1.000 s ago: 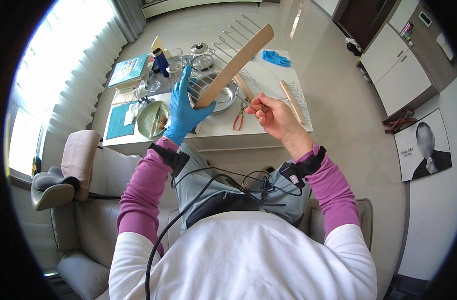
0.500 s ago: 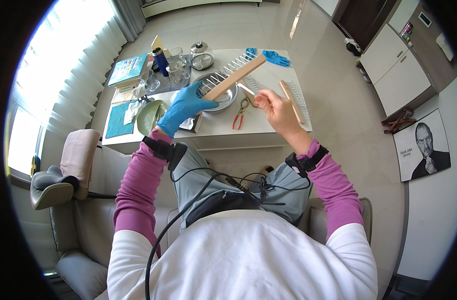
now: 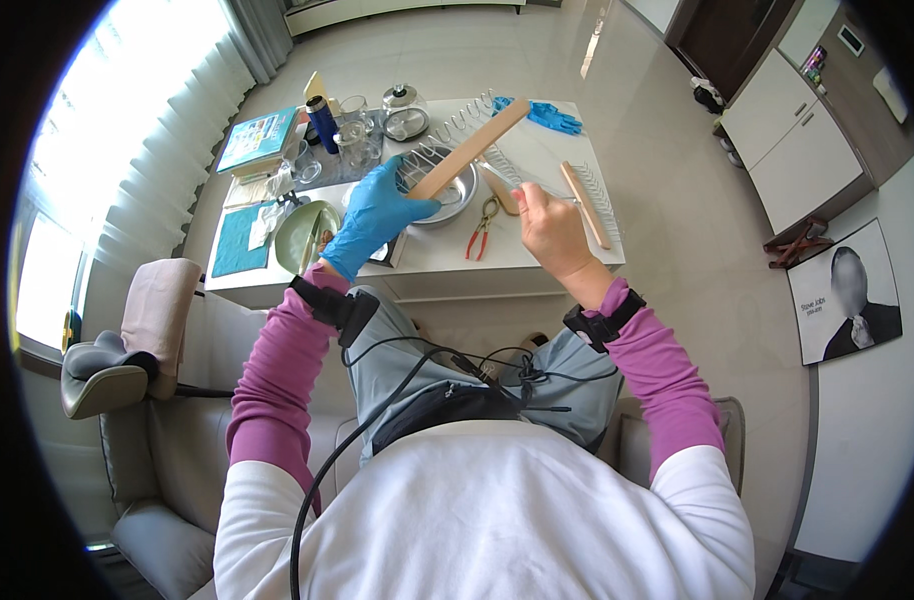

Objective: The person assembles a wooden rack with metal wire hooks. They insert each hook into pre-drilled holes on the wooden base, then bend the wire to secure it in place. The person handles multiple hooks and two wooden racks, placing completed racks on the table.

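Rack (image 3: 471,149) slants forward from gripping left hand (image 3: 377,212); right hand (image 3: 554,232) clasps thin rod (image 3: 504,177) nearby.

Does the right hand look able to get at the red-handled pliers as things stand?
Probably yes: the pliers lie uncovered on the table, left of the right hand, nothing visible between, though it seems to hold a thin rod.
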`<move>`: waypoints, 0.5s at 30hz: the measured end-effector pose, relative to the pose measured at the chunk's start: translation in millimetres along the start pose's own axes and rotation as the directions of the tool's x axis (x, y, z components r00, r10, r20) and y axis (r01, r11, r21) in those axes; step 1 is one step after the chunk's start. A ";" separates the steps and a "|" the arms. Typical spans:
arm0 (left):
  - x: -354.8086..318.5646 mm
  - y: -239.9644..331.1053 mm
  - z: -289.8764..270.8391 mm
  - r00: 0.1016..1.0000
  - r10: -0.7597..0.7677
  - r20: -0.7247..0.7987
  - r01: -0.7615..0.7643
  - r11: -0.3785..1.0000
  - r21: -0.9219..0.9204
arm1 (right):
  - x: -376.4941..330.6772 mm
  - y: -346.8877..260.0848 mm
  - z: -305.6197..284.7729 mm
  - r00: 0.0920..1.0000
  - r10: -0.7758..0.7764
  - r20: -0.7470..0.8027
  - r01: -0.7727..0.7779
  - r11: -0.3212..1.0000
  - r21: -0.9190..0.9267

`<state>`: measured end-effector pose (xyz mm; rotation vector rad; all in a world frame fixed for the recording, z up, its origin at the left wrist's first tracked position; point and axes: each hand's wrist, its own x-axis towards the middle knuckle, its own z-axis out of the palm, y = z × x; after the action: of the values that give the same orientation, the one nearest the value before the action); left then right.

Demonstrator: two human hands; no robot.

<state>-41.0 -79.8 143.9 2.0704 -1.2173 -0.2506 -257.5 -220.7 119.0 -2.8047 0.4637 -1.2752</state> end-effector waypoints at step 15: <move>-5.5 -24.7 18.0 0.776 0.448 -0.444 -0.432 0.890 0.144 | 10.8 1.5 -15.6 0.533 0.242 0.811 -0.651 -0.495 0.575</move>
<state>-35.8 -76.4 113.5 1.6622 -1.3494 0.4723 -262.7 -223.6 137.1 -0.8629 0.3917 -0.3639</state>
